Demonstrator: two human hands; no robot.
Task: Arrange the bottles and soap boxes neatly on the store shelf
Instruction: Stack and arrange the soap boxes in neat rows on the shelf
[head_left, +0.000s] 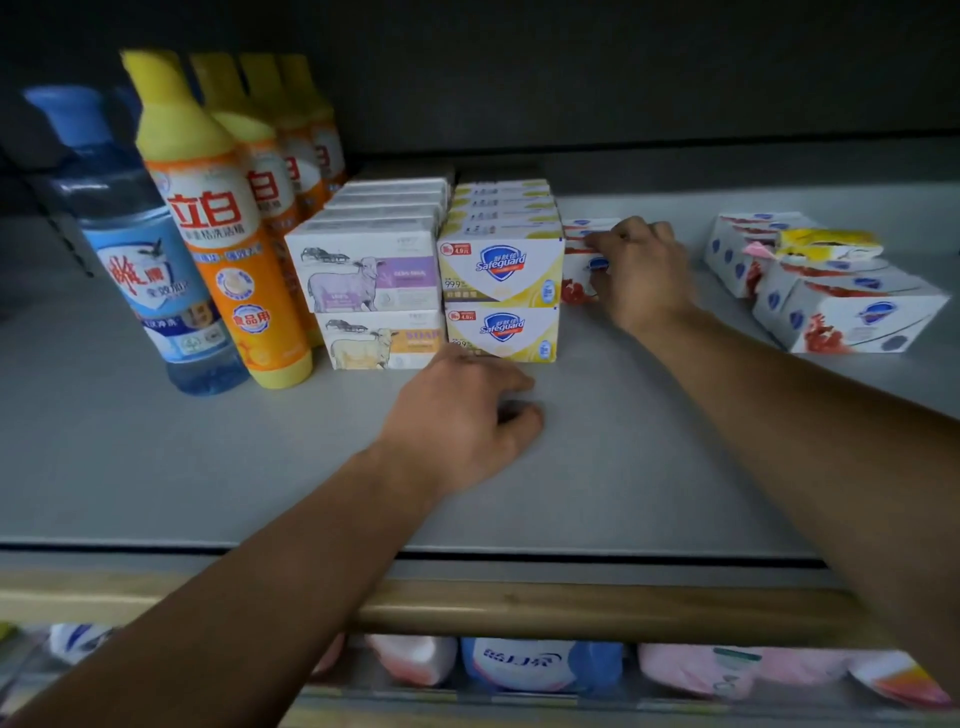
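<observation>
On the grey shelf (156, 467) stand a blue bottle (150, 260) and a row of orange bottles with yellow caps (218, 223) at the left. Beside them are two-high stacks of sheep soap boxes (371, 270) and yellow Safeguard soap boxes (501, 270). My right hand (641, 270) grips a white-and-red soap box (579, 270) pressed against the right side of the yellow stack. My left hand (462, 415) rests on the shelf in front of the stacks, fingers curled, holding nothing.
A loose pile of white-and-red soap boxes (841, 301) lies at the right, with a yellow box (831, 244) on top. A wooden rail (597, 613) runs along the shelf front. Packets (519, 665) fill the shelf below.
</observation>
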